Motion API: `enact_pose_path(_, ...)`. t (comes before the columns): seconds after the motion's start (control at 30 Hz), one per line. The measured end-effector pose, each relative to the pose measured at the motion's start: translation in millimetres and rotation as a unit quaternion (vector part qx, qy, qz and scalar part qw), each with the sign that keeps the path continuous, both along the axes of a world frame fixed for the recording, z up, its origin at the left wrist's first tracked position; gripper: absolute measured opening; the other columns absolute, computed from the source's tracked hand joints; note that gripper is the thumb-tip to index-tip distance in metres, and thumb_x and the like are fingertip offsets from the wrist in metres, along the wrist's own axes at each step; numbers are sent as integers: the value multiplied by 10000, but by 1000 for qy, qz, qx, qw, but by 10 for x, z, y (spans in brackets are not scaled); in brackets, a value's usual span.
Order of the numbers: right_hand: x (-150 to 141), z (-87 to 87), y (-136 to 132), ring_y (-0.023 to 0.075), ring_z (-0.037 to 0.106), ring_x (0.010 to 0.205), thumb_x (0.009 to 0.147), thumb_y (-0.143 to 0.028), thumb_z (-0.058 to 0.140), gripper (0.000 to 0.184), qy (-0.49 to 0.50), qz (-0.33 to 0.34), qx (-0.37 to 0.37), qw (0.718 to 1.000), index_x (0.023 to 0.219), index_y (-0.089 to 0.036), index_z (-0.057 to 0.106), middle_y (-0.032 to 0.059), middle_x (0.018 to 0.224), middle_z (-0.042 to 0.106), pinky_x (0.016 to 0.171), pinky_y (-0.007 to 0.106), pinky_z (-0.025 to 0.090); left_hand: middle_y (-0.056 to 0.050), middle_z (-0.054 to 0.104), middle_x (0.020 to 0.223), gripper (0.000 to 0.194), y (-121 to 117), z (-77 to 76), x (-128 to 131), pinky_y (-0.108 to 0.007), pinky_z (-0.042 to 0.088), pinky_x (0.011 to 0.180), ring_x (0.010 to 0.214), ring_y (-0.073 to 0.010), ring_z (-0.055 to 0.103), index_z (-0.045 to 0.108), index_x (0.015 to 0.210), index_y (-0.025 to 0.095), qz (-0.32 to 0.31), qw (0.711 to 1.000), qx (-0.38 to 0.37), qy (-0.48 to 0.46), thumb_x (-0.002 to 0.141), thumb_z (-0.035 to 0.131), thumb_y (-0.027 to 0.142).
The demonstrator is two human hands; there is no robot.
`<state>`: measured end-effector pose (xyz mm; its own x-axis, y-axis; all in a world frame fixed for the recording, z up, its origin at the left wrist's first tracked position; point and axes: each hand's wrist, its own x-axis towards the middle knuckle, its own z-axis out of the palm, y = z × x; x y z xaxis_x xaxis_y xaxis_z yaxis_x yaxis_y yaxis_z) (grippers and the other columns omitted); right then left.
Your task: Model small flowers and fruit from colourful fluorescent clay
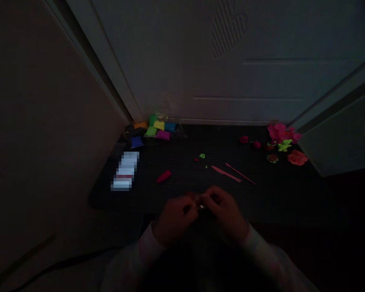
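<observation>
Both hands meet at the near edge of the dark table [182,158], fingertips almost touching. My left hand [176,217] is closed in a pinch, and my right hand [225,213] pinches opposite it. Between them is a small item [202,206] with a pale, shiny spot, too dark and too covered to name. Beyond the fingers lie little green clay bits [202,156] and a tiny red piece [196,159]. To the right rest a pink plastic knife [226,173] and a thin pink stick tool [240,173]. A red, tapered piece [164,176] lies left of centre.
Colourful clay packets [159,126] are heaped at the back left, near a blue packet [136,142]. A blurred bright screen [125,171] lies at the left. Pink flower shapes [280,132], a green figure [284,145] and an orange flower [297,157] sit back right, before a white door [176,61].
</observation>
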<state>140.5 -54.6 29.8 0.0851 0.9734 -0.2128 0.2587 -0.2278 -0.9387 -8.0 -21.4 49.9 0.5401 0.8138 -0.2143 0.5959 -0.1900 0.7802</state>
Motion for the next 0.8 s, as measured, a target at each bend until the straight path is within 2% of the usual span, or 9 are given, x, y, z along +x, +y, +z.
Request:
enact_pose_path(0.1,-35,39,-14,96,474,541,759,-305,457,169,-152,12,41,987,636,-189,465,-18,591,508,518,223,330,29,510,526,220,0,40,-4,-203,297,486,493,-82,454,534,546,152,-19,998,28,62,726,440,235)
enact_pose_path(0.23,-61,143,-10,99,502,527,757,-245,449,86,-223,43,43,973,686,-198,440,-25,586,526,494,218,316,16,504,522,198,14,139,2,-232,323,519,520,-105,462,511,509,162,-22,985,121,119,696,458,205)
enact_pose_path(0.3,-46,191,10,96,500,521,757,-246,452,61,-209,63,37,975,717,-203,435,-35,586,518,484,211,317,-8,543,611,135,16,145,5,-252,374,586,620,-131,504,524,590,164,-5,981,172,92,698,445,175)
enact_pose_path(0.37,-19,220,34,88,487,511,757,-251,453,60,-173,68,33,982,725,-205,432,-46,585,504,481,203,323,-57,589,833,154,15,97,0,-288,413,715,811,-164,530,543,826,151,-7,977,212,25,703,453,166)
enact_pose_path(0.43,3,225,50,80,467,500,751,-246,459,72,-144,53,32,988,702,-206,424,-54,571,482,474,197,323,-110,541,1072,427,11,4,-8,-335,401,835,994,-196,489,431,1106,131,-32,972,230,-28,697,516,223)
enact_pose_path(0.5,10,213,56,79,458,505,744,-244,461,80,-124,36,27,991,686,-205,422,-56,567,469,479,199,324,-132,498,1163,640,9,-105,-10,-379,385,884,1065,-222,458,318,1221,129,-46,971,232,-37,673,585,326)
enact_pose_path(0.53,7,204,56,81,459,517,740,-245,464,81,-114,31,23,993,683,-204,425,-54,574,467,489,202,329,-129,510,1155,653,10,-154,-7,-398,385,889,1062,-228,465,321,1222,137,-42,971,234,-32,673,591,365)
enact_pose_path(0.63,-5,176,56,89,458,554,731,-262,472,88,-73,21,11,997,683,-200,432,-46,605,466,520,216,341,-108,561,1090,502,23,-242,5,-431,382,898,1030,-227,497,425,1138,161,-28,966,253,-38,712,554,393)
enact_pose_path(0.8,27,142,59,90,463,596,697,-259,499,89,70,39,-16,997,692,-195,437,-41,642,479,547,218,362,-104,586,1030,459,55,-225,7,-401,423,861,1009,-231,515,514,1022,164,-26,970,227,-78,653,609,419)
